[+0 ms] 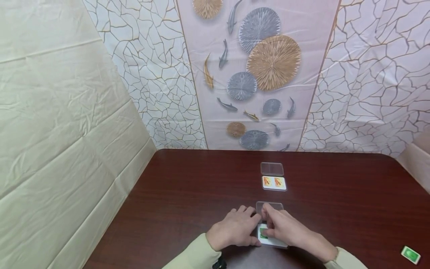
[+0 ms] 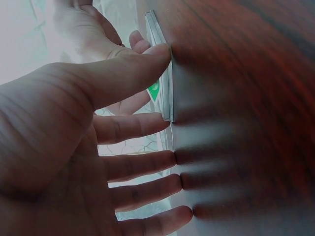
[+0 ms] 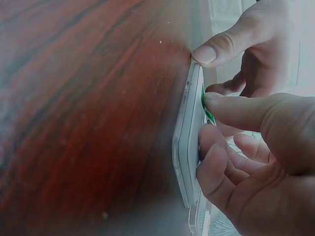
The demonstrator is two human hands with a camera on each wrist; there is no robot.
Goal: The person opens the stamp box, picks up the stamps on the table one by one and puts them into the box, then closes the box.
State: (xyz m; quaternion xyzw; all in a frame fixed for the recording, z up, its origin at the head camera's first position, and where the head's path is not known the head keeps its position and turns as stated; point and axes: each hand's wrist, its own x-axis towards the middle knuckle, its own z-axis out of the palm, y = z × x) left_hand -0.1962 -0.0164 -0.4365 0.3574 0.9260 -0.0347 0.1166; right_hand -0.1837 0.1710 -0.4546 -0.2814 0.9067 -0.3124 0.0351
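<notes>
Small green-and-white block (image 1: 410, 255) toward right edge of tabletop (image 1: 188, 194). Toward near edge, left hand's (image 1: 235, 228) grip spread, fingers straight, thumb and index touching left end of flat case (image 1: 277, 242). Right hand's (image 1: 289, 227) grip pinches tilted green card (image 1: 262, 234) over case's left half. Clear lid (image 1: 273, 203) just behind. Toward far edge, second case (image 1: 274, 190) holds two orange cards (image 1: 279, 182), own clear lid (image 1: 272, 169) beyond.

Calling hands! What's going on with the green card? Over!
Left hand: touching clear case. Right hand: thumb on green card, partly covering it. No obstacle seen.
</notes>
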